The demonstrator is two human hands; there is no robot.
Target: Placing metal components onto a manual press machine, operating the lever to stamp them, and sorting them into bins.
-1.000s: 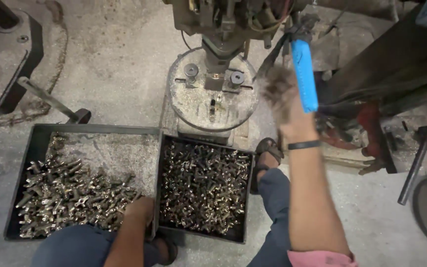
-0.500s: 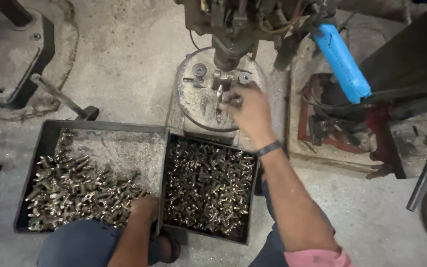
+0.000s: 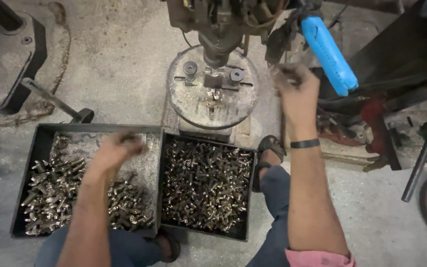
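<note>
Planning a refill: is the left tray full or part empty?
Part empty: left tray shows bare floor at its upper right, beside the left hand.

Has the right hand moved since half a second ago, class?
Yes. The right hand has come off the round press table, where it was before, and swung right toward the blue handle.

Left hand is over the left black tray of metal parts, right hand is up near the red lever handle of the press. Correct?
Not quite. The head view shows the lever handle is blue, not red. The left hand is over the left black tray; the right hand is up beside that handle.
</note>
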